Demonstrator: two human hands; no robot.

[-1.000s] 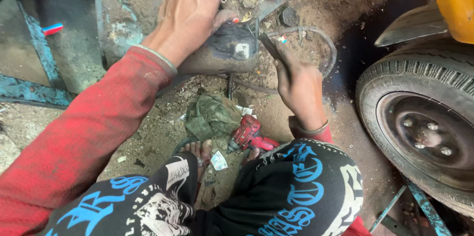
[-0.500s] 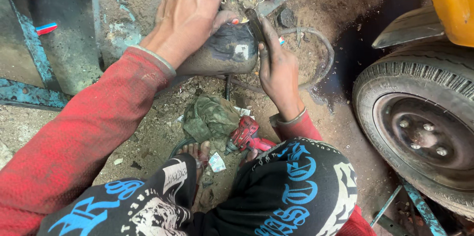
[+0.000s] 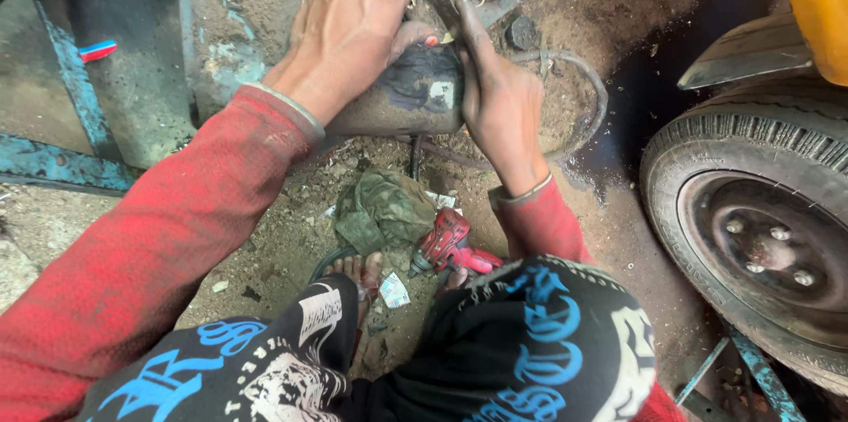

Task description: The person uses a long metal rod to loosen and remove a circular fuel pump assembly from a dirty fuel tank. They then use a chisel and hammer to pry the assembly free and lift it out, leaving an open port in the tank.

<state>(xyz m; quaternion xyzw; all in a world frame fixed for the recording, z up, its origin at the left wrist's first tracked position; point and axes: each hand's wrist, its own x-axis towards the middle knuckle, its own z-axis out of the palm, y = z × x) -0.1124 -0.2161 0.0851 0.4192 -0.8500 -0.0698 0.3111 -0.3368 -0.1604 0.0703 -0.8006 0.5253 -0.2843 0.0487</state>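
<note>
Grimy grey metal cylinder (image 3: 402, 100), held between both hands on the dirt floor, far of the crouched knees.

Its long axis runs left to right. The left hand (image 3: 353, 29) lies clamped over its top, fingers curled down the far side; the right hand (image 3: 499, 109) presses flat against its right end, fingers pointing far, closed on nothing. A red power tool (image 3: 450, 245) lies near, untouched, beside a green rag (image 3: 384, 210).
</note>
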